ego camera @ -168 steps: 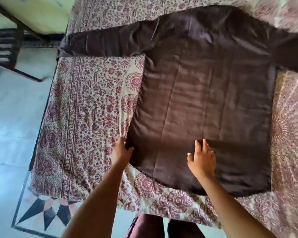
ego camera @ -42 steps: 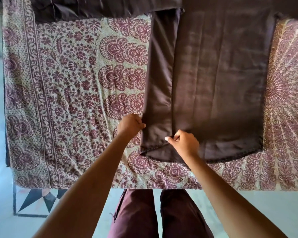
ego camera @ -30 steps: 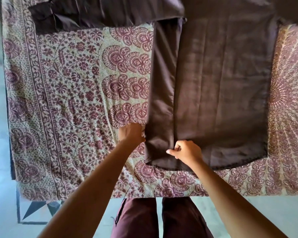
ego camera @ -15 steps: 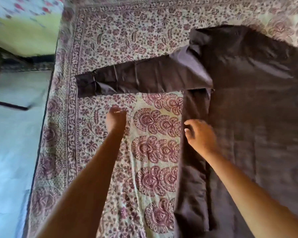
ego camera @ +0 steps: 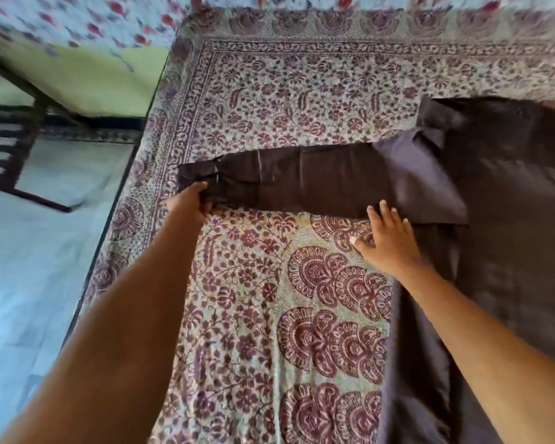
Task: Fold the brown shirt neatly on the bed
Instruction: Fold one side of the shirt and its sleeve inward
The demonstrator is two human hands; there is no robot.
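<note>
While your arms reach in from the near edge, note the folded side strip of the brown shirt (ego camera: 510, 251) running along the right, near to far; its body lies flat on the patterned bedspread (ego camera: 269, 315), right half of the bed. Your right hand (ego camera: 390, 241) is spread wide, fingers splayed, palm down on the bedspread right at the inner edge of that strip, just below the sleeve (ego camera: 302, 181); it grips nothing. Farther and to the left, your left hand (ego camera: 189, 201) is closed on the sleeve's cuff end, which stretches leftward across the bed toward the left border.

Risks, as I judge them: if you swing the sleeve over with the right hand not pinning the strip, the folded side may pull open at the shoulder. The lighter flap near the shoulder already sits bunched, so creases may get trapped under the sleeve. The fabric looks slick; the cuff may slip from your pinch or the sleeve may twist. The cuff is close to the left bed edge and could drag off.

Far left, a dark chair (ego camera: 10, 149) on the floor. No brand, label or legible writing shows.
</note>
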